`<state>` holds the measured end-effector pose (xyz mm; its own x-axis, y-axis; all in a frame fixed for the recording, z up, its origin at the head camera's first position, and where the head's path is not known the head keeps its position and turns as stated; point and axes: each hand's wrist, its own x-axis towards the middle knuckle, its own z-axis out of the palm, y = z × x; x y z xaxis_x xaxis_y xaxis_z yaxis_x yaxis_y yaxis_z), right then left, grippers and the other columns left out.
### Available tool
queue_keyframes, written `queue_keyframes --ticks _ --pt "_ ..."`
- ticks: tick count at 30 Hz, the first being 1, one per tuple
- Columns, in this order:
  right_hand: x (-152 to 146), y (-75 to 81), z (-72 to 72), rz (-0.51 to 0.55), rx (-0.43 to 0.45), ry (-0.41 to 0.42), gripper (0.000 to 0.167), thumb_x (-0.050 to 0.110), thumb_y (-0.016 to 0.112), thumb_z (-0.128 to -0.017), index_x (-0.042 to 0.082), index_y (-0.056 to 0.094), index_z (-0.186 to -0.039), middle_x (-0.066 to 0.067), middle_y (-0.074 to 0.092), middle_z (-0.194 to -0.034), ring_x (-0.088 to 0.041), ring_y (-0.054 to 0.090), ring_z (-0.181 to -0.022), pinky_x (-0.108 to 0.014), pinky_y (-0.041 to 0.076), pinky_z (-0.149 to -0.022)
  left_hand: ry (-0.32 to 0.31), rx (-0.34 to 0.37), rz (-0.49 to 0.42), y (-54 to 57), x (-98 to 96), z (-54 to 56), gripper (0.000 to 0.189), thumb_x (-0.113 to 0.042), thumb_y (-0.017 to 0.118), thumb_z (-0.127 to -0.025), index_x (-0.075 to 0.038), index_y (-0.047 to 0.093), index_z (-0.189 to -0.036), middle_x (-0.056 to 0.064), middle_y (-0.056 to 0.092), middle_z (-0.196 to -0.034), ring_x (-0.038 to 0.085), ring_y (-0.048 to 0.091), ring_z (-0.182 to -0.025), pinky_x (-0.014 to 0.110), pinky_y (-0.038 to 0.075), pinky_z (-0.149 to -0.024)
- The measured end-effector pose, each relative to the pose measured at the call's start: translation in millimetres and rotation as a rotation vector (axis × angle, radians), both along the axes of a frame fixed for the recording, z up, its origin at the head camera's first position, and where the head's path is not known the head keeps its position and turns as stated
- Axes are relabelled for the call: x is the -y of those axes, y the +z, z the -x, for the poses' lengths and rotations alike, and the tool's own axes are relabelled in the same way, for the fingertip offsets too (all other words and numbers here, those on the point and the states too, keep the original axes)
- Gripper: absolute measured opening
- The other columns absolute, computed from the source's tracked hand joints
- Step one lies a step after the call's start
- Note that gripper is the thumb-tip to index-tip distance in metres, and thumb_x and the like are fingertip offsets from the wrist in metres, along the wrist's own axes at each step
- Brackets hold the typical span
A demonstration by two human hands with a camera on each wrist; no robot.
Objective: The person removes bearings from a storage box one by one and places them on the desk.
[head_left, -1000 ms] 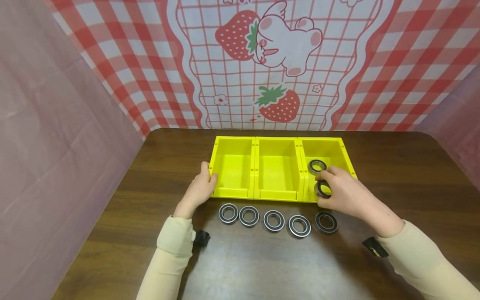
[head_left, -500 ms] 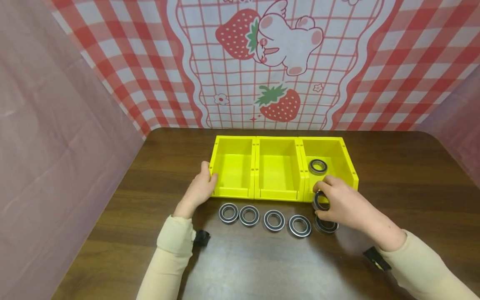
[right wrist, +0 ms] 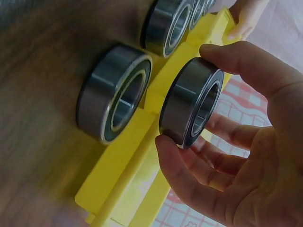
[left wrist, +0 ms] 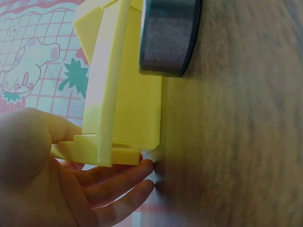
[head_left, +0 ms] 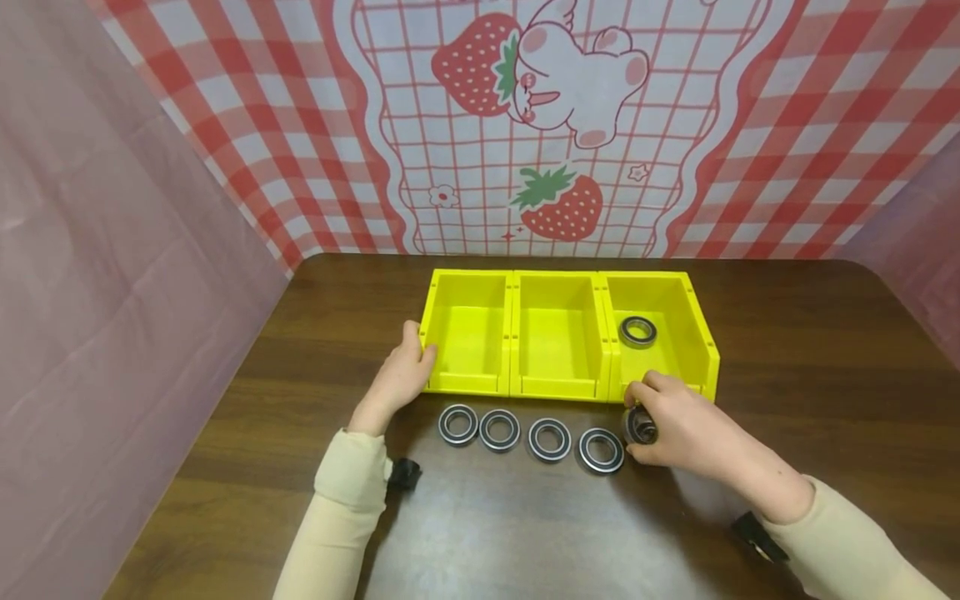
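My right hand [head_left: 686,425] pinches a dark-sealed steel ball bearing [right wrist: 189,104] by its edge, thumb on one side and fingertips on the other. That bearing is tilted, just in front of the right yellow bin [head_left: 708,350]. Close to it in the right wrist view is another bearing [right wrist: 113,94] on the table. In the head view my hand and the held ring largely cover what lies beneath them. My left hand [head_left: 397,375] grips the outer side wall of the left yellow bin [left wrist: 137,109], thumb and fingers on opposite sides. One bearing [head_left: 638,332] lies inside the right bin.
Several bearings [head_left: 549,440] lie in a row along the front of the joined bins. The middle bin [head_left: 558,346] stands between the other two. Brown wooden table [head_left: 300,300] surrounds them, with a checked strawberry cloth [head_left: 300,125] hanging behind.
My right hand has brought the held bearing out of the right bin, toward me and down over the right end of the row. My left hand stays at the left bin.
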<state>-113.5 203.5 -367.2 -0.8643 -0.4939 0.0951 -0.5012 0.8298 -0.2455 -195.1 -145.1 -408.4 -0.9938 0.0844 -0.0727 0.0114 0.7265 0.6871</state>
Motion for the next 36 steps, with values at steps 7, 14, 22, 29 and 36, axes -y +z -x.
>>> queue_keyframes --ticks 7,14,22,29,36 --pt "2.8 -7.9 -7.0 0.017 -0.062 0.053 0.043 0.025 0.082 -0.05 0.012 0.055 -0.081 0.004 0.043 -0.074 -0.009 0.042 -0.065 -0.026 0.04 -0.058 -0.006 0.001 0.001 1.1 0.3 -0.1 0.032 -0.026 0.037 -0.095 -0.008 0.026 -0.119 0.017 0.053 -0.085 0.025 0.051 -0.068 0.032 0.04 -0.06" --pt "5.3 -11.5 -11.7 0.004 -0.031 0.054 0.044 0.026 0.082 -0.05 0.013 0.053 -0.08 0.004 0.041 -0.075 -0.009 0.041 -0.066 -0.026 0.038 -0.057 -0.008 -0.006 0.005 -0.5 0.9 0.5 0.032 -0.026 0.037 -0.095 -0.008 0.026 -0.118 0.017 0.053 -0.085 0.025 0.051 -0.068 0.033 0.04 -0.06" --pt "8.6 -18.0 -17.4 -0.03 -0.031 0.049 0.047 0.029 0.082 -0.048 0.015 0.049 -0.079 0.005 0.041 -0.076 -0.01 0.041 -0.068 -0.028 0.039 -0.059 0.001 -0.005 0.001 -1.6 0.5 1.1 0.032 -0.027 0.037 -0.095 -0.009 0.026 -0.118 0.017 0.053 -0.085 0.025 0.051 -0.068 0.032 0.04 -0.06" --pt "13.6 -19.4 -25.1 -0.059 -0.034 0.055 0.047 0.029 0.082 -0.048 0.014 0.05 -0.08 0.005 0.041 -0.077 -0.012 0.042 -0.071 -0.029 0.041 -0.06 0.0 0.01 -0.004 -0.5 0.3 0.4 0.032 -0.027 0.037 -0.095 -0.009 0.026 -0.118 0.017 0.053 -0.086 0.024 0.051 -0.068 0.031 0.04 -0.06" --pt "19.7 -20.3 -33.6 -0.081 -0.019 0.036 0.047 0.027 0.082 -0.05 0.013 0.051 -0.082 0.003 0.041 -0.079 -0.016 0.043 -0.073 -0.03 0.04 -0.055 0.0 -0.005 0.003 -1.1 1.1 -0.1 0.031 -0.027 0.037 -0.095 -0.008 0.027 -0.117 0.017 0.053 -0.086 0.025 0.052 -0.069 0.033 0.041 -0.061"
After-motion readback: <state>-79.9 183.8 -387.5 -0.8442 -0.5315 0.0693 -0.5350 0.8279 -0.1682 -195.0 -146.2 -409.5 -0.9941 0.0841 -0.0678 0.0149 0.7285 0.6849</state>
